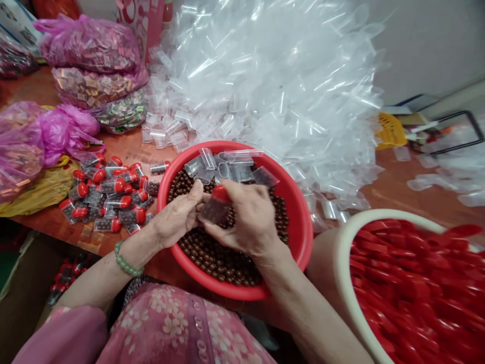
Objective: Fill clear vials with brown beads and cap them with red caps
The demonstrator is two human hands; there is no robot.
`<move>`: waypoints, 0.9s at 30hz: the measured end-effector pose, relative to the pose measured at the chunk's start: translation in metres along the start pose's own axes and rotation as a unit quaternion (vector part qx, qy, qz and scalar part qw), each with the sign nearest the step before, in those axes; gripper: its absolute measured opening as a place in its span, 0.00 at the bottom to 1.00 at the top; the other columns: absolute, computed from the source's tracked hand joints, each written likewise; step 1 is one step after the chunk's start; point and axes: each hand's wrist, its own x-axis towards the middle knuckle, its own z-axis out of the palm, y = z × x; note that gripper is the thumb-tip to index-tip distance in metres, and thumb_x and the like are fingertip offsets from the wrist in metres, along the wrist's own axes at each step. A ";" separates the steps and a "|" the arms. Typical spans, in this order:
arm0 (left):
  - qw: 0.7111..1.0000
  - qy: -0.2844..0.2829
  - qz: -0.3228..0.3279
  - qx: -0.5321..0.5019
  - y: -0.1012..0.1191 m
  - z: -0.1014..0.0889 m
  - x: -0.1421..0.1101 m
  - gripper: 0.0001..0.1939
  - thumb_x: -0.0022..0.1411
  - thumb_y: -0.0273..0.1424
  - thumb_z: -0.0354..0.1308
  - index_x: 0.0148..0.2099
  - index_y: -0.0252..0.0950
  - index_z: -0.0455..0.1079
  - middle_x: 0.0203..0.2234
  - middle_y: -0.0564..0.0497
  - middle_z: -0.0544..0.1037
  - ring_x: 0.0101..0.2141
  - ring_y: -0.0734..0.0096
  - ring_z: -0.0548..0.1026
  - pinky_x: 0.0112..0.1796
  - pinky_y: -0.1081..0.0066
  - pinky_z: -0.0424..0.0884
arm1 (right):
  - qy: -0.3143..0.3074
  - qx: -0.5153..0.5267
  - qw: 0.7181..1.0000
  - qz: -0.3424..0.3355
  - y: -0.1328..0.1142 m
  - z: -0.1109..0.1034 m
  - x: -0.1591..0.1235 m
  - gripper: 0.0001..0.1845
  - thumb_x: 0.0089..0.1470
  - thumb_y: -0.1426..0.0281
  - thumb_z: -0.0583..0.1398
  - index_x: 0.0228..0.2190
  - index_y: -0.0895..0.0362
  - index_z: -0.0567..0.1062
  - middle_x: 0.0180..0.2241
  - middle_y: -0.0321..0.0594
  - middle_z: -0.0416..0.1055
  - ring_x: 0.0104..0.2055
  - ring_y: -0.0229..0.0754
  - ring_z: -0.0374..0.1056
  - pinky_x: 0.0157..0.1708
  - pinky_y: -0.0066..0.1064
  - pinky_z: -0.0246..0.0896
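Over a red basin (pixel 303 237) of shiny brown balls (pixel 223 265), both my hands are closed on one small clear plastic container (pixel 214 208) with a red cap and dark content. My right hand (pixel 252 220) wraps it from the right, with fingers by the cap; it is blurred by motion. At its left end, the bent fingers of my left hand (pixel 182 215) touch it, partly hidden behind it. Several uncapped clear containers (pixel 237 172) lie on the balls at the basin's far side.
Filled, red-capped containers (pixel 113 194) lie in a pile left of the basin. A huge heap of clear containers (pixel 273 81) rises behind. A cream bucket (pixel 337 253) of red caps (pixel 413 288) stands right. Pink bags (pixel 94 45) sit back left, above a cardboard box (pixel 26 288).
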 end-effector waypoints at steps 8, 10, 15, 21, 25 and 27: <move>1.000 -0.004 -0.012 0.027 0.002 -0.005 0.001 0.35 0.59 0.60 0.48 0.41 0.32 0.76 0.33 0.46 0.81 0.34 0.71 0.76 0.38 0.73 0.68 | -0.063 0.045 0.997 -0.004 -0.001 0.008 0.007 0.32 0.49 0.62 0.62 0.54 0.60 0.63 0.40 0.49 0.74 0.39 0.50 0.72 0.38 0.42 0.69; 0.999 -0.006 -0.039 0.017 0.004 -0.007 0.003 0.37 0.60 0.61 0.45 0.42 0.32 0.77 0.31 0.45 0.81 0.32 0.70 0.76 0.37 0.71 0.69 | -0.078 0.058 0.995 0.002 0.000 0.007 0.006 0.33 0.48 0.61 0.62 0.54 0.59 0.62 0.40 0.49 0.74 0.39 0.51 0.73 0.39 0.42 0.70; 0.995 0.009 -0.094 -0.032 0.004 -0.002 0.014 0.36 0.64 0.58 0.42 0.37 0.31 0.76 0.24 0.46 0.79 0.27 0.69 0.76 0.32 0.71 0.70 | -0.108 0.109 0.988 -0.001 0.002 0.008 0.006 0.33 0.48 0.62 0.63 0.54 0.58 0.63 0.42 0.48 0.74 0.41 0.50 0.73 0.39 0.40 0.70; 0.989 0.110 -0.052 -0.087 -0.005 0.016 0.028 0.24 0.68 0.45 0.46 0.30 0.33 0.71 0.18 0.51 0.72 0.18 0.75 0.70 0.24 0.74 0.68 | -0.129 0.125 0.983 0.025 0.000 0.012 0.006 0.33 0.47 0.62 0.63 0.53 0.59 0.64 0.39 0.46 0.74 0.37 0.47 0.73 0.35 0.37 0.70; 0.971 0.222 0.027 -0.085 -0.015 0.027 0.032 0.17 0.65 0.39 0.50 0.27 0.34 0.65 0.16 0.56 0.66 0.15 0.80 0.63 0.19 0.77 0.60 | -0.106 0.111 0.988 -0.008 0.000 0.010 0.005 0.30 0.47 0.63 0.62 0.51 0.62 0.66 0.34 0.45 0.74 0.33 0.46 0.72 0.30 0.35 0.69; 0.971 0.233 0.023 -0.055 -0.022 0.030 0.030 0.19 0.65 0.42 0.49 0.27 0.36 0.62 0.16 0.57 0.64 0.16 0.81 0.61 0.19 0.76 0.58 | -0.084 0.105 0.990 -0.038 -0.002 0.007 0.003 0.30 0.48 0.63 0.62 0.51 0.62 0.66 0.34 0.46 0.74 0.33 0.46 0.73 0.30 0.35 0.69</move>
